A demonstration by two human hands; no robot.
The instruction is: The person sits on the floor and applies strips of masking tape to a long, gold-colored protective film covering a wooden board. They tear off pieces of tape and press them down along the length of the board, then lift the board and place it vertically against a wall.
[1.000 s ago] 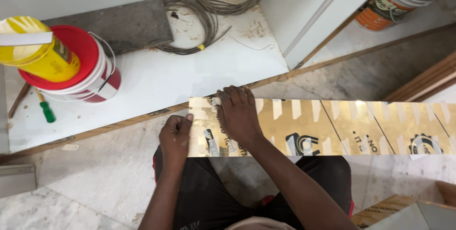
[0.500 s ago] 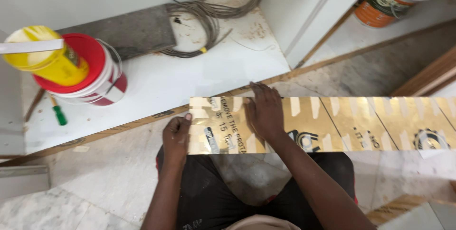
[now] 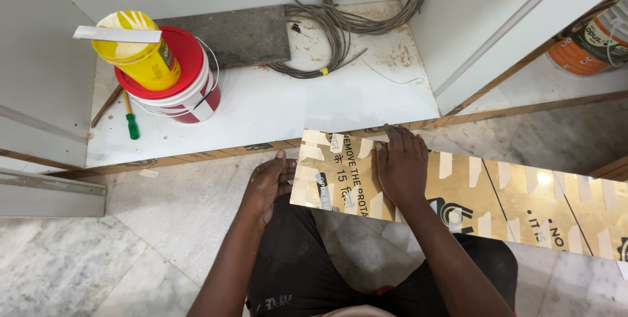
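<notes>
A long gold mirror-finish strip (image 3: 497,199) with a printed protective film lies across my lap, running from the middle of the view to the right edge. My left hand (image 3: 268,183) grips the strip's left end, thumb on its edge. My right hand (image 3: 400,163) rests flat on top of the strip a little further right, fingers spread and pointing away from me. My knees in dark trousers (image 3: 307,271) sit below the strip.
A white cabinet base (image 3: 275,107) lies ahead, holding a red-lidded bucket (image 3: 180,78) with a yellow container (image 3: 137,52) on it, a green screwdriver (image 3: 131,121), a grey slab (image 3: 239,39) and coiled grey cable (image 3: 353,9). An orange bucket (image 3: 589,39) stands far right. Marble floor (image 3: 131,245) surrounds me.
The strip has slid to the right and my right hand moved with it; my left hand now sits at the strip's very end.
</notes>
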